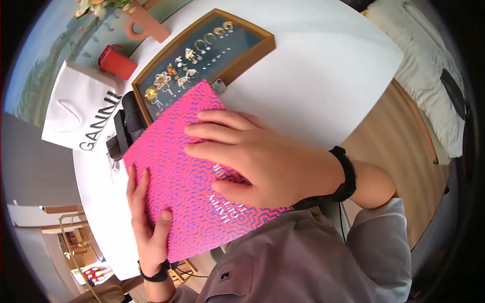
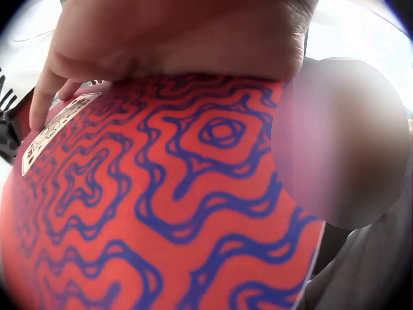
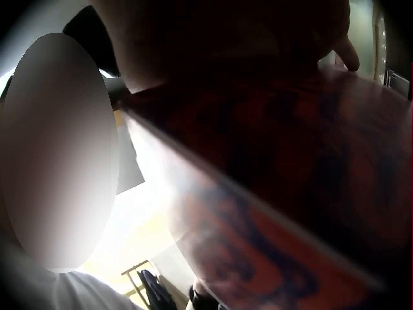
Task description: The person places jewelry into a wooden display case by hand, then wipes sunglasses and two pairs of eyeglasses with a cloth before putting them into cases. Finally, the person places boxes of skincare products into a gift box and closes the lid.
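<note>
A flat pink box (image 1: 177,151) with blue wavy lines and white lettering is held tilted in front of the person's body, over the near part of the table. The left hand (image 1: 146,222) grips its left edge, with the thumb on the lettered face. In the left wrist view, fingers reach beside a pale printed label (image 2: 61,132) on the box. Across the lettered face lies the right hand (image 1: 273,156), its fingers extended and spread, covering part of the lettering. The right wrist view shows a box edge in shadow under that hand.
Beyond the box, a wooden display case (image 1: 242,60) of jewelry stands on the white table (image 1: 313,76). To the left are a white paper bag (image 1: 76,111), black items (image 1: 132,118) and a small red box (image 1: 117,61). A pink vase (image 1: 149,25) stands behind, and bedding (image 1: 424,76) lies at right.
</note>
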The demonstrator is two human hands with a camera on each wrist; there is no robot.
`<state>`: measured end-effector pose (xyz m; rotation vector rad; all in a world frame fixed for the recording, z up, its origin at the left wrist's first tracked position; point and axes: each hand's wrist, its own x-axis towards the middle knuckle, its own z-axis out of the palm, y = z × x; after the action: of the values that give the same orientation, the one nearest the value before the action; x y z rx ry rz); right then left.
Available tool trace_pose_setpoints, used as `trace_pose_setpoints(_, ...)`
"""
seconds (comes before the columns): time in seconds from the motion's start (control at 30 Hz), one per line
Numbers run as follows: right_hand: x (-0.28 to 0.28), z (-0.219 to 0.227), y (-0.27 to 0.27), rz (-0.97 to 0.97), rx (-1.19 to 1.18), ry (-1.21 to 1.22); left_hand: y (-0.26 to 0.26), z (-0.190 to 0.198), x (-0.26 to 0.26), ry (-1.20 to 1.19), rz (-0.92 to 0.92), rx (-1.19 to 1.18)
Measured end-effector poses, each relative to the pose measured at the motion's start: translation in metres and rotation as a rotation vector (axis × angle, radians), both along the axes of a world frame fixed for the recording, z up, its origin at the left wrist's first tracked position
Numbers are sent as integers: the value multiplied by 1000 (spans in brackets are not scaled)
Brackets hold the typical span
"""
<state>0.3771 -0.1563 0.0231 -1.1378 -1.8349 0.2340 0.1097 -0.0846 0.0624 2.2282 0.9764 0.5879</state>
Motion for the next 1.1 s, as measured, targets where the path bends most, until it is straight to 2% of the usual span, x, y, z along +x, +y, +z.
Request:
trace_pose_setpoints(0.07,2,2,1,43,-142,-31,2,-12,-3,5,6,4)
trace_pose_setpoints(0.27,-11,5,-22,34,-177,20,-9,-10,-9,41,3,26)
trace_pose_setpoints(0.33,-12,3,-27,11,-190,46,-11,-11,-15,49,-59,1)
trace_pose_setpoints(0.43,-5,-13,-31,64,-186,220,-7,-11,-17,10,-67,-38)
trace_pose_setpoints(0.47,-5,-11,-36,71,-182,208,-4,-11,-16,-30,-95,-66)
trace_pose_setpoints(0.5,-8,-7,-46,-18,-198,292,1,-10,-16,-41,-86,-62)
trace_pose_setpoints(0.57,-11,-12,-68,-149,-211,408,12,-8,-20,3,-269,-85)
trace_pose_setpoints(0.6,-8,-17,-83,-191,-209,434,19,-7,-19,-12,-255,-93)
trace_pose_setpoints(0.63,-4,-22,-101,-180,-225,415,29,-7,-18,22,-364,-104)
trace_pose_setpoints(0.7,7,-27,-137,-272,-356,655,45,-6,-7,57,-532,-122)
trace_pose_setpoints(0.73,9,-26,-146,-281,-383,630,53,-6,2,36,-596,-131)
trace_pose_setpoints(0.8,14,-26,-163,-344,-753,794,69,-8,21,40,-737,-43)
trace_pose_setpoints(0.83,12,-31,-171,-198,-910,1026,71,-8,31,10,-742,-57)
trace_pose_setpoints(0.87,11,-42,-181,-220,-926,1007,69,-7,42,-9,-697,-105)
trace_pose_setpoints(0.93,7,-60,-199,123,-952,1110,67,-10,57,-51,-647,-157)
trace_pose_setpoints(0.97,5,-53,-198,116,-962,1075,68,-12,64,-44,-720,-201)
trace_pose_setpoints(1.03,-2,-36,-190,25,-977,1383,71,-13,75,-22,-889,-190)
trace_pose_setpoints(1.07,0,-36,-192,24,-985,1335,70,-14,77,-60,-871,-169)
trace_pose_setpoints(1.1,3,-38,-195,-95,-907,1416,67,-16,79,-77,-890,-244)
